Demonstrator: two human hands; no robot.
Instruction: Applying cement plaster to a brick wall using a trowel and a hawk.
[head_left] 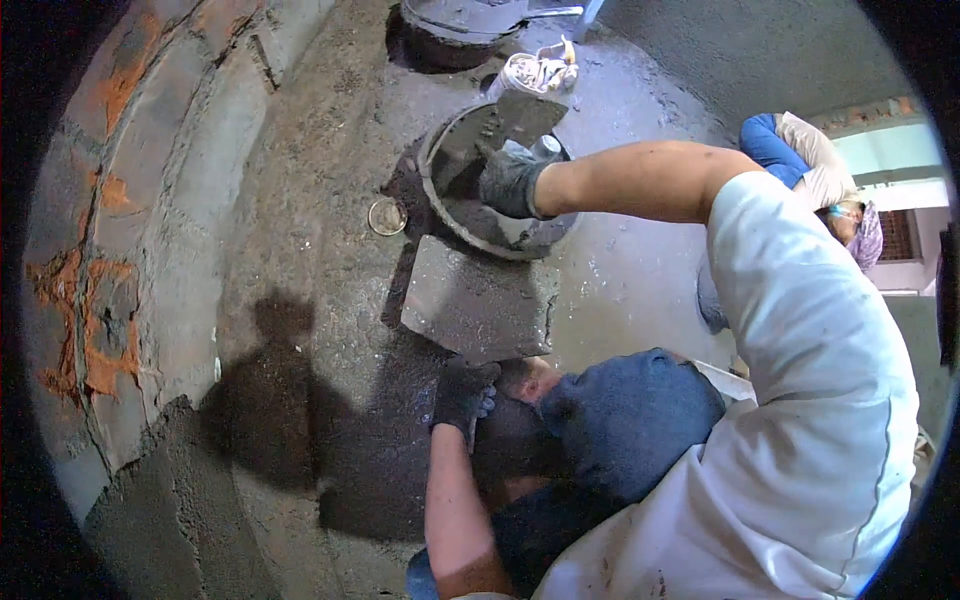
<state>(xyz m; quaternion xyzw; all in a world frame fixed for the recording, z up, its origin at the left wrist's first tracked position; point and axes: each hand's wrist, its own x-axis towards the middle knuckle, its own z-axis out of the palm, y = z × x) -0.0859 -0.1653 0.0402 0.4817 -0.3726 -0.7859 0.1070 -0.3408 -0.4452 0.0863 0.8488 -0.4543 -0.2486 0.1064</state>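
Observation:
My right hand (512, 184), in a dark glove, reaches over a round tub (428, 180) of wet grey mortar (458, 178). Its fingers are closed round a tool that looks like a plastering trowel. The trowel's flat grey blade (532, 117) stands up by the tub's far rim, and a pale, rounded end shows beside the glove. My left hand (462, 396), also gloved, is closed at the near edge of a square mortar board (478, 300) smeared with grey. This board lies just on the near side of the tub; its underside is hidden.
A small round tin (387, 215) sits left of the tub. Farther off are a white bucket (538, 75) with cloths and a dark mortar tub (455, 42). Partly plastered brick wall (110, 290) rises at left. Another person (815, 165) is at the right. My bent knee (640, 420) is close.

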